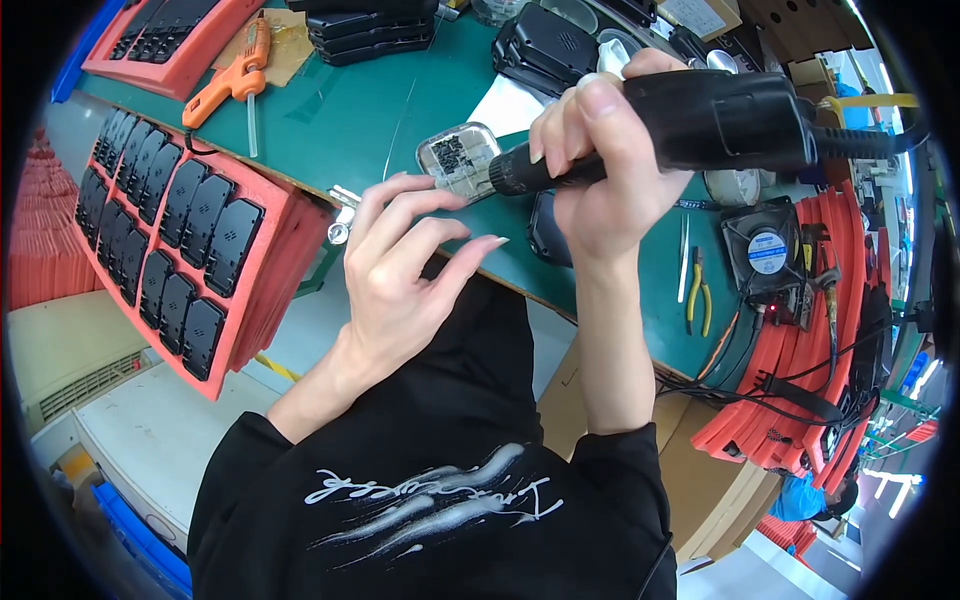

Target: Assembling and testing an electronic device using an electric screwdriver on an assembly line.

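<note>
- One black corded power tool (pixel 730 118), right of upper centre, is gripped firmly in the right hand (pixel 612 150).
- Near its nose, a clear box (pixel 473 182) holds small black pieces.
- The left hand (pixel 400 255), below the box, has thumb and fingers apart; contact is unclear.
- Upper left: orange glue gun (pixel 240 84).
- Right: yellow-handled pliers (pixel 706 308), black fan (pixel 766 248).

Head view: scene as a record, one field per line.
Left hand: fingers loosely curled beside clear, rounded-corner container; contact unclear
Right hand: gripping black cylindrical corded tool
Container contents: small black pieces
Bench left: orange plastic glue gun
Bench right: yellow-handled metal pliers, square black fan
Far left: stacked red foam trays holding flat black parts
</note>
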The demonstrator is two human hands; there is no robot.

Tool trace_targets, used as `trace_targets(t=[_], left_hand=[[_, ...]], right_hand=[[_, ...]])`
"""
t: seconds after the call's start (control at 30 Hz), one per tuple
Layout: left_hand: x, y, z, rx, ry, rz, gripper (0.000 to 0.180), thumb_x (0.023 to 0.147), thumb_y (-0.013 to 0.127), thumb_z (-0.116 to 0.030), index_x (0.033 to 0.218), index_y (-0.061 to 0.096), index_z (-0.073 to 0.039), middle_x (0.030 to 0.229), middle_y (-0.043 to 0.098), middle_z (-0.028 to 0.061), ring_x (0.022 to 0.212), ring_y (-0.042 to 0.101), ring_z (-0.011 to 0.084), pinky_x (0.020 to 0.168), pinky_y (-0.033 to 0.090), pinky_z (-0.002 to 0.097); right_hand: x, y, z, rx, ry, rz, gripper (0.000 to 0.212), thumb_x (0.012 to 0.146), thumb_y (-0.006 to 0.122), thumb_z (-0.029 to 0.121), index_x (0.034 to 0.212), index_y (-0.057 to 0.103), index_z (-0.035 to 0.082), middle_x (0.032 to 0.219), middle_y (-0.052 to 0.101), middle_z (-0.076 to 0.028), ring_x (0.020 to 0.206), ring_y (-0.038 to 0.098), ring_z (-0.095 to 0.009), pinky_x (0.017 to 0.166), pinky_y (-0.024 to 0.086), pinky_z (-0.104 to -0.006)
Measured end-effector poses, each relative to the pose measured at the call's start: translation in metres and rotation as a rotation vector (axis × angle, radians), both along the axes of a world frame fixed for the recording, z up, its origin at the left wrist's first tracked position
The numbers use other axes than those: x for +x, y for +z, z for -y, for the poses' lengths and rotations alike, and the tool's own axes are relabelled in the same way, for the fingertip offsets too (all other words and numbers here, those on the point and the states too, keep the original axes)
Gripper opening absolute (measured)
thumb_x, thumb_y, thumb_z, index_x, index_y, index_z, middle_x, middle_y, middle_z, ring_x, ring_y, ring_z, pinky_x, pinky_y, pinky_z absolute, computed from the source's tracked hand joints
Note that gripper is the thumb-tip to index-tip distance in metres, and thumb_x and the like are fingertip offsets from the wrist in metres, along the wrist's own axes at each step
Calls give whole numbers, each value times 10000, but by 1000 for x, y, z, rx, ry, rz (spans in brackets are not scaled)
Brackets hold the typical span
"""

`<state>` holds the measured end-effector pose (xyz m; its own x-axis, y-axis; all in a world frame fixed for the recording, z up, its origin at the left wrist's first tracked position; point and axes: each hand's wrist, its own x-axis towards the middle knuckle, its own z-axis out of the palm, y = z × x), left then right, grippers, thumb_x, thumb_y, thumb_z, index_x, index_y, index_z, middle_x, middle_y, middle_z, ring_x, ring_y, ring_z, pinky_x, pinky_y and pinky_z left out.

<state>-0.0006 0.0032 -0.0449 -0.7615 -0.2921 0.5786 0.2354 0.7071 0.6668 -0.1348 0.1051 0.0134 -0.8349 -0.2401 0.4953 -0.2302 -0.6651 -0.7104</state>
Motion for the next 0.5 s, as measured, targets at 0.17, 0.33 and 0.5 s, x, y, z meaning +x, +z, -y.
trace_targets(t=[0.17,0.33,0.5], left_hand=[[-2,-2,4,-36,20,6,202,684,870,-65,805,713,-26,983,722,63,1067,620,304,960,479,443],[-11,1,5,-1,41,3,207,682,865,-43,843,734,-33,1016,721,60,1100,608,294,981,473,448],[-19,5,0,134,-63,-23,237,669,855,-12,880,748,-28,1052,718,60,1140,596,290,956,486,419]], right_hand=[[8,10,-8,-73,-26,-17,371,867,634,-49,1181,441,-6,634,524,-65,437,492,-141,449,443,-298],[11,25,-39,-208,153,-32,334,945,499,105,1270,422,97,645,454,-34,483,435,-156,521,424,-343],[15,31,-58,-213,248,-92,323,990,451,161,1303,413,92,692,477,-41,547,456,-164,588,426,-364]])
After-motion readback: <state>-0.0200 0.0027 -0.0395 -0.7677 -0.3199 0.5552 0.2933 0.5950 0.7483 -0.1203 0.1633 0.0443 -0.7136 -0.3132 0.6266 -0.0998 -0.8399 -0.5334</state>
